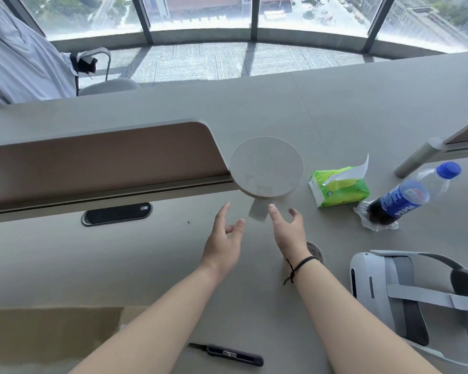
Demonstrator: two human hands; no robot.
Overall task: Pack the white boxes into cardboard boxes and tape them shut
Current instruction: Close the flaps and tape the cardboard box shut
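My left hand point(223, 244) and my right hand point(288, 233) reach forward side by side over the grey desk point(146, 265), fingers loosely spread and holding nothing. Between their fingertips lies a small greyish rectangular flap point(258, 214), just below a round grey disc point(266, 167) set in the desk. A roll of tape point(316, 252) lies flat, partly hidden under my right wrist. A flat piece of brown cardboard point(52, 327) sits at the lower left near edge. No white boxes are in view.
A dark utility knife point(227, 353) lies near the front edge. To the right are a green tissue pack point(338, 188), a lying Pepsi bottle point(405, 198) and a white headset point(389, 292). A desk divider point(100, 163) rises at left. A person in a light shirt point(19, 58) sits beyond.
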